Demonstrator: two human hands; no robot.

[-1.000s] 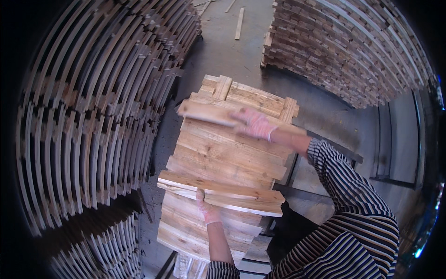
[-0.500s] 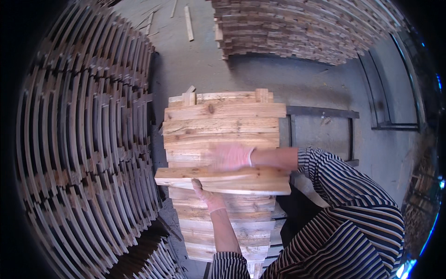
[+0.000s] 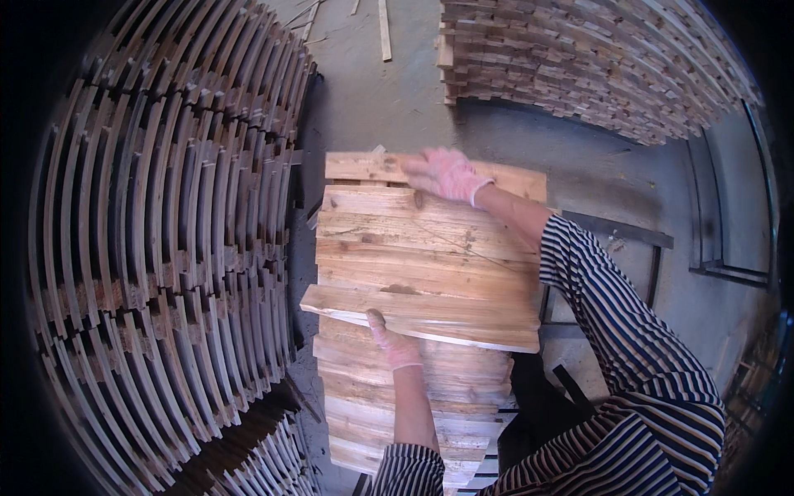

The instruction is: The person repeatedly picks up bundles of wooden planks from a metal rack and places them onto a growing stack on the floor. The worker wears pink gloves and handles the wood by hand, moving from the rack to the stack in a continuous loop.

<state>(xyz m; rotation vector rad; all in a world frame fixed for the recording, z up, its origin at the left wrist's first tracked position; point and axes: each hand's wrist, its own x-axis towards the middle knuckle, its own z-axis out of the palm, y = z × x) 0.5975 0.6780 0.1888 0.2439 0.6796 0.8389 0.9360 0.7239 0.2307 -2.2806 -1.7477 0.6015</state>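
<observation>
My left hand (image 3: 394, 343), in a pale pink glove, grips the near edge of a wooden board (image 3: 447, 318). Its thumb lies on top and its other fingers are hidden. This board sits raised over a pile of boards (image 3: 430, 273) laid side by side in front of me. At the pile's far end my right hand (image 3: 451, 175), gloved alike, rests with fingers stretched leftward along another board (image 3: 513, 180). A gap shows between that far board and its neighbour at the left. Slight blur softens the right fingers.
Tall stacks of thin slats (image 3: 198, 207) rise close on the left. Another big wood stack (image 3: 571, 66) stands at the far right. A dark metal frame (image 3: 616, 227) reaches out right of the pile. One loose strip (image 3: 385, 33) lies on the floor beyond.
My right hand has swept from the middle of the pile to the board at its far end. My left hand keeps its hold on the near board. The whole view has shifted a little.
</observation>
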